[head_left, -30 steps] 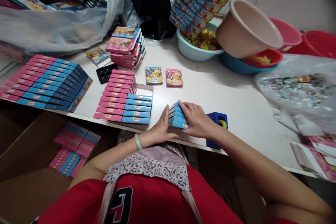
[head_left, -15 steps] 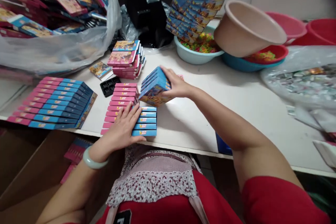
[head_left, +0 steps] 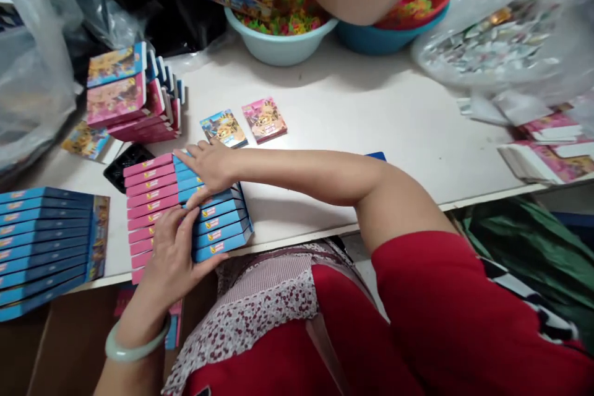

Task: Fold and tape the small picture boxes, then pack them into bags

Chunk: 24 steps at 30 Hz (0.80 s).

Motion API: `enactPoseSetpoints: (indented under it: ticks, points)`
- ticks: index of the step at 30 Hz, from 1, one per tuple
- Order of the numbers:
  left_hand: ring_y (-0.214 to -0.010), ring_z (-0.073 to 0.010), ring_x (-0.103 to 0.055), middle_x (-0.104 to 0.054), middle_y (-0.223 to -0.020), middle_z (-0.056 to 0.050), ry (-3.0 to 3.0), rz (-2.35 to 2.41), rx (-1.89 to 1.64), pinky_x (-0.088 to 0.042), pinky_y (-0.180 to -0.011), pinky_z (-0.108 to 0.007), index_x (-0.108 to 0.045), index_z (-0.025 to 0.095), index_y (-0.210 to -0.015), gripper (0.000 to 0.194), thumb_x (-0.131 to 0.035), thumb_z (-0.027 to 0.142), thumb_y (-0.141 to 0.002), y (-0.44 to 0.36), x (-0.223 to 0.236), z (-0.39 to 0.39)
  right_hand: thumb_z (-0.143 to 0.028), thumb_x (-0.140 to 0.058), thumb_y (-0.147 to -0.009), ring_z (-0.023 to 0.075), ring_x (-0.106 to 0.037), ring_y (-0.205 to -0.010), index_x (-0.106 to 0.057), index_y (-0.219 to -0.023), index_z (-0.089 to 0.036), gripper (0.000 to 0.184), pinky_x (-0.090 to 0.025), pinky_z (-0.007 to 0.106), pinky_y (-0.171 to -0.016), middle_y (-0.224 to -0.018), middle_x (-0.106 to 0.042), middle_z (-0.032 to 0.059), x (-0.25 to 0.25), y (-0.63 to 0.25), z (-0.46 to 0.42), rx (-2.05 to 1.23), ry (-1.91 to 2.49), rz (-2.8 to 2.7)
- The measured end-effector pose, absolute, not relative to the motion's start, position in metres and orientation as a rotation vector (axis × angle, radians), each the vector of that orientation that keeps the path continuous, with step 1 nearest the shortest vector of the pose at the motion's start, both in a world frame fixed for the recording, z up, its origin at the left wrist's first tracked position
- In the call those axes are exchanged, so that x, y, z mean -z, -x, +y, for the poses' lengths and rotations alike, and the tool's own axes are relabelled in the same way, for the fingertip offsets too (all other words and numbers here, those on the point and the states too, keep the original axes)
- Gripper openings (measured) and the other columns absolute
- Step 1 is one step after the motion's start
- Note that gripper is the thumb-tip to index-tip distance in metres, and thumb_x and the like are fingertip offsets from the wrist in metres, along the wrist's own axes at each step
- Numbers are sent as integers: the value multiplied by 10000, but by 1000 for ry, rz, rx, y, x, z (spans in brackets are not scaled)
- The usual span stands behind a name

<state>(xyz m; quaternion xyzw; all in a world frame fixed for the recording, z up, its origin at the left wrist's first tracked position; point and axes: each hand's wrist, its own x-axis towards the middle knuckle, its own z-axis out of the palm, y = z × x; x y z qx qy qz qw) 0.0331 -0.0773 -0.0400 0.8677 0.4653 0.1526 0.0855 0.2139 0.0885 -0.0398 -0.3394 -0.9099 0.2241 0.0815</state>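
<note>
At the near edge of a white table (head_left: pixel 394 111), a column of blue boxes (head_left: pixel 218 223) stands tight beside a column of pink boxes (head_left: pixel 151 198), narrow printed edges facing up. The right hand (head_left: pixel 211 167), partly open, spans the far end of the blue column, fingers over its far side and thumb farther down, with those boxes held between, seemingly to keep the row straight. The left hand (head_left: pixel 174 253) lies loosely open across the near pink boxes, its thumb spread along the nearest blue one; it appears to steady the columns rather than grip them.

Just beyond, a small blue-covered pack (head_left: pixel 223 127) and a pink-covered pack (head_left: pixel 264 119) lie flat, pictures up. By the far left corner sits a black tray (head_left: pixel 125 166), and behind it a stack of boxes (head_left: pixel 116 99) leans unevenly. Farther left, another blue row (head_left: pixel 44 247) stands on edge, probably set so to save space. Toward the back, a pale blue basin (head_left: pixel 288 49) keeps bright small pieces together, while a clear bag (head_left: pixel 492 37) gathers little packets at right.
</note>
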Motion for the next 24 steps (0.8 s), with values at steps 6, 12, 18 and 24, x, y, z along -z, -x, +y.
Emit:
enactPoseSetpoints:
  ticks: [6, 12, 18, 24]
  points:
    - [-1335, -417, -451, -492, -1391, -174, -2399, 1438, -458, -355, -1156, -627, -445, 225, -1464, 936, -740, 737, -739, -35, 25, -85, -703, -702, -775, 380, -351, -1497, -447, -1496, -159, 939, -107, 578, -1276, -1577, -455, 156, 61, -216, 81, -663, 924, -2429]
    - [-1454, -320, -408, -508, -1498, -86, -1586, 1452, -1321, -249, -1266, -524, -445, 268, -1481, 787, -598, 733, -864, 25, 24, -79, -600, -540, -930, 288, -447, -1440, -534, -1450, -257, 624, -274, 533, -1239, -1518, -525, 100, 88, -273, 42, -1057, 1064, -1639]
    - [-1460, -343, -426, -644, -1371, -136, -562, 1335, -1274, -371, -1214, -531, -630, 183, -1279, 730, -573, 771, -849, 49, 91, -72, -670, -711, -754, 310, -523, -1381, -608, -1382, -279, 747, -468, 513, -1104, -1530, -529, 104, 143, -279, -46, -1773, 1278, -982]
    - [-1401, -345, -508, -691, -1311, -117, -419, 1133, -1213, -434, -1180, -528, -607, 174, -1330, 684, -575, 702, -896, 5, 103, -83, -698, -712, -733, 305, -603, -1297, -648, -1335, -268, 742, -444, 506, -1141, -1434, -630, 58, 139, -279, -59, -1745, 1181, -804]
